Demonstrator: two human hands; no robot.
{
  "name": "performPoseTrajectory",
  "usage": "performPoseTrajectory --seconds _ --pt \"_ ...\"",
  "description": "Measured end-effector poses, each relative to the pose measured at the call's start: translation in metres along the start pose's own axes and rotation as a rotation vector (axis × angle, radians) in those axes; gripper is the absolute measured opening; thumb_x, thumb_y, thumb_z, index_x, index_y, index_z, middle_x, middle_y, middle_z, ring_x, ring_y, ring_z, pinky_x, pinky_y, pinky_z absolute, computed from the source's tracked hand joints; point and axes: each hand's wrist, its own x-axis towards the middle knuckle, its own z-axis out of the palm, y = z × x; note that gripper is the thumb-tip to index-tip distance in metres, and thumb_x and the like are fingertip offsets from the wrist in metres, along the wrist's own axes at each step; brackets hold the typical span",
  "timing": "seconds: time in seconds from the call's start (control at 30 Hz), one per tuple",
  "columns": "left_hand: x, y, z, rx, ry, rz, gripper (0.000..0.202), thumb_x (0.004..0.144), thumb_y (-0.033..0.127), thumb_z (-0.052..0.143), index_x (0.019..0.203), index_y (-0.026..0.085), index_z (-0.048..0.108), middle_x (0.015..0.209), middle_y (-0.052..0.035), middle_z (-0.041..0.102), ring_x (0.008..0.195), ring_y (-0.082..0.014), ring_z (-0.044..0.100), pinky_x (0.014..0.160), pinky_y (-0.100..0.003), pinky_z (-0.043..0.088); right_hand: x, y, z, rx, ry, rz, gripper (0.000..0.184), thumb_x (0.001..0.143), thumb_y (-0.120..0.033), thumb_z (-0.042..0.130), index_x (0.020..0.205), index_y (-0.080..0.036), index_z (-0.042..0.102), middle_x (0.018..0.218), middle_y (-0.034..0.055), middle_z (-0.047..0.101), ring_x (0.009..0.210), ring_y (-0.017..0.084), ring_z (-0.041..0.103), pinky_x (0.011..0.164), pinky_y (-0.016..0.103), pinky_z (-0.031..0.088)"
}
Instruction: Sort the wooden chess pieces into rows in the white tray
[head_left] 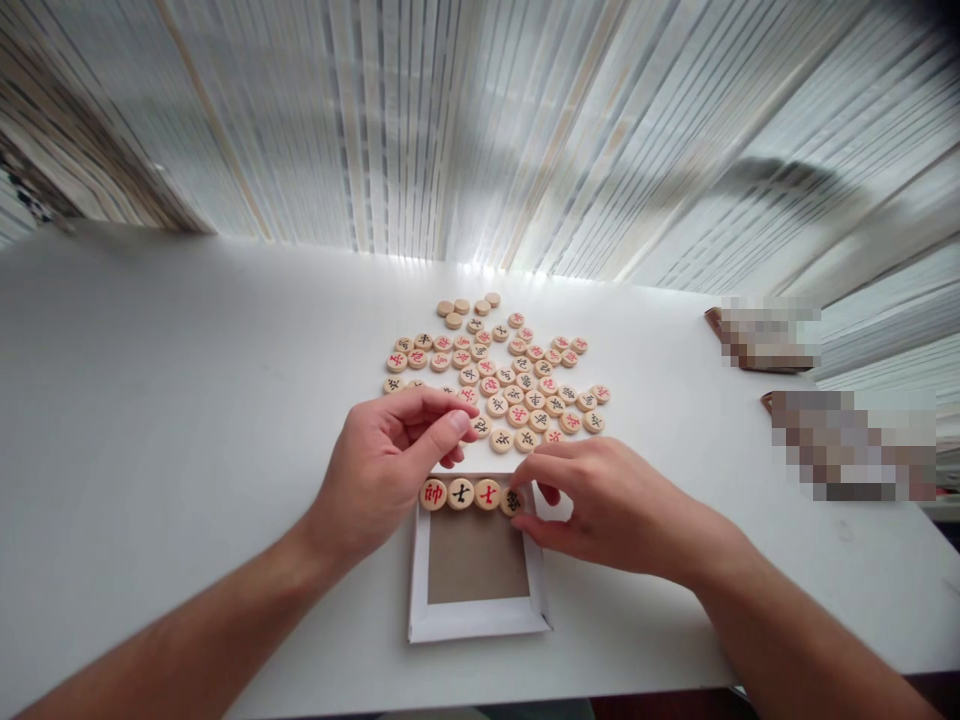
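Observation:
A shallow white cardboard box [420,590] with a brown bottom lies near the table's front edge. Several round wooden chess pieces [460,493] with red and black characters stand in a row along its far side. My right hand [607,505] pinches the rightmost piece [513,500] of that row between thumb and forefinger. My left hand [390,460] hovers just behind the row with its fingers curled in a pinch near the loose pieces; what it holds is hidden.
A heap of several more wooden pieces [499,370] is spread on the white table [187,400] behind the box. Two blurred brown objects [765,335] lie at the right. White striped curtains hang behind the table.

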Motion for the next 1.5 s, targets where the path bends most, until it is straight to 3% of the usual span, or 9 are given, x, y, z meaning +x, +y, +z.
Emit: performPoseTrajectory --seconds 0.33,0.73,1.13,1.5 --pt "0.000 0.002 0.001 0.025 0.006 -0.001 0.015 0.093 0.030 0.078 0.091 0.016 0.082 0.080 -0.0043 0.079 0.065 -0.0136 0.068 0.064 -0.024 0.058 0.002 -0.007 0.009 -0.098 -0.024 0.082 0.007 0.092 -0.025 0.073 0.091 -0.018 0.077 0.079 0.0032 0.075 0.063 0.017 0.064 0.060 0.030 0.034" --pt "0.000 0.001 0.000 0.019 0.006 -0.007 0.014 0.094 0.029 0.078 0.091 0.016 0.082 0.080 -0.0035 0.079 0.066 -0.0130 0.068 0.064 -0.023 0.059 -0.002 -0.008 0.016 -0.210 0.081 0.037 0.018 0.094 -0.022 0.068 0.077 -0.019 0.064 0.071 0.0012 0.069 0.056 0.014 0.057 0.056 0.031 0.023" --pt "0.000 -0.002 -0.002 0.024 0.000 0.006 0.014 0.094 0.029 0.078 0.090 0.017 0.082 0.079 -0.0028 0.078 0.066 -0.0133 0.067 0.065 -0.024 0.059 0.000 -0.010 0.011 -0.154 0.025 0.073 0.005 0.091 -0.023 0.073 0.089 -0.019 0.074 0.075 0.0025 0.074 0.060 0.016 0.062 0.057 0.029 0.025" --pt "0.002 0.000 -0.001 0.007 0.001 0.007 0.012 0.095 0.026 0.078 0.088 0.017 0.082 0.077 -0.0013 0.076 0.066 -0.0118 0.066 0.065 -0.022 0.058 0.001 -0.011 0.012 -0.152 0.002 0.090 0.006 0.092 -0.021 0.071 0.089 -0.018 0.074 0.077 0.0037 0.075 0.061 0.016 0.062 0.058 0.030 0.024"
